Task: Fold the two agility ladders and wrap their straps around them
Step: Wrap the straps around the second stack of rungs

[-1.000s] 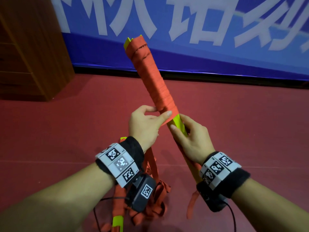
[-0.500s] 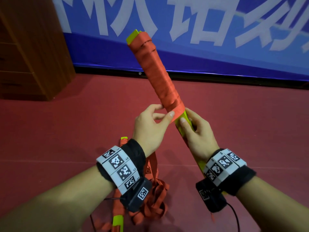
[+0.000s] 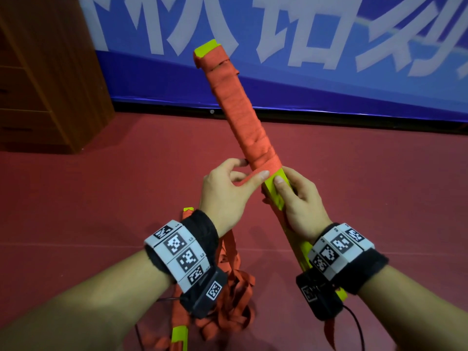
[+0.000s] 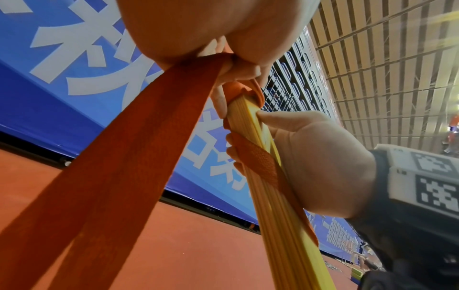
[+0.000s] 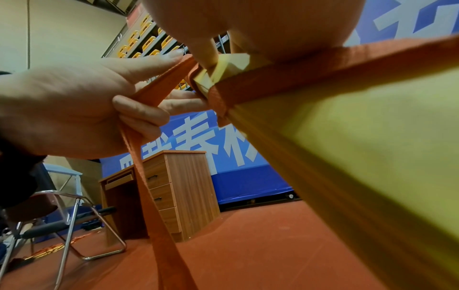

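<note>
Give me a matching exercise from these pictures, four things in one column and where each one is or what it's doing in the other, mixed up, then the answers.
1. left hand
2. right hand
3. second ladder
4. wooden desk

A. lies loose on the red floor
B. pinches the orange strap
C. stands against the blue banner
D. grips the yellow rungs of the held bundle

Pairs: 1-B, 2-D, 3-A, 4-C

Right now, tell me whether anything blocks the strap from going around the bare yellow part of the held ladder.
The right hand does: it grips the yellow rungs just below the last orange turn, where the strap pinched by the left hand would wind next. Another strap length crosses the rungs under those fingers.
</note>
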